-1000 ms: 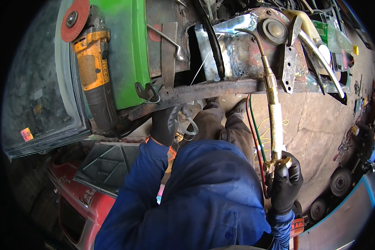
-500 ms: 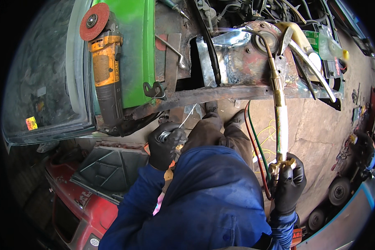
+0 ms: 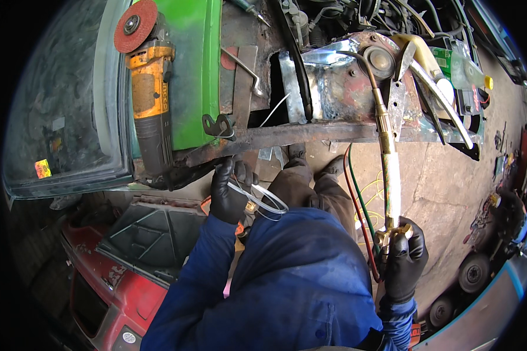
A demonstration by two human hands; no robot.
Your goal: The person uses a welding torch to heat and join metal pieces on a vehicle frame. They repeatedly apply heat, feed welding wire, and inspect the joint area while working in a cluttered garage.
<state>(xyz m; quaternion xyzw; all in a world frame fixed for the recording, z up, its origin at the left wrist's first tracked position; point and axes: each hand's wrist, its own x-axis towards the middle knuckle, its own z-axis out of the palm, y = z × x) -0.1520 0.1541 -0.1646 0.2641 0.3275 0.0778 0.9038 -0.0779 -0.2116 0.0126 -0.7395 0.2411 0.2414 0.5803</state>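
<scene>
My left hand (image 3: 228,190), in a black glove, is closed on a loosely coiled thin metal wire (image 3: 269,202), just below the rusty rail (image 3: 263,138). A thin straight end of wire shows in the dark opening above the rail; its link to the coil is hidden. My right hand (image 3: 405,260), gloved in black, grips a brass gas torch (image 3: 390,169) near its valve knobs. The torch points away from me, its bent tip over bare shiny sheet metal (image 3: 328,85). A faint bluish glow shows at the tip. Red and green hoses (image 3: 360,210) hang beside the torch.
An orange and black angle grinder (image 3: 150,93) with a red disc rests on the green car body (image 3: 190,76). Beyond the sheet metal lies the engine bay (image 3: 380,14). A red car panel (image 3: 111,286) is at lower left; wheels (image 3: 474,271) lie at right.
My left hand has risen slightly toward the rail, and the coil now hangs out to its right. The wire end now shows above the rail. My right hand has barely moved.
</scene>
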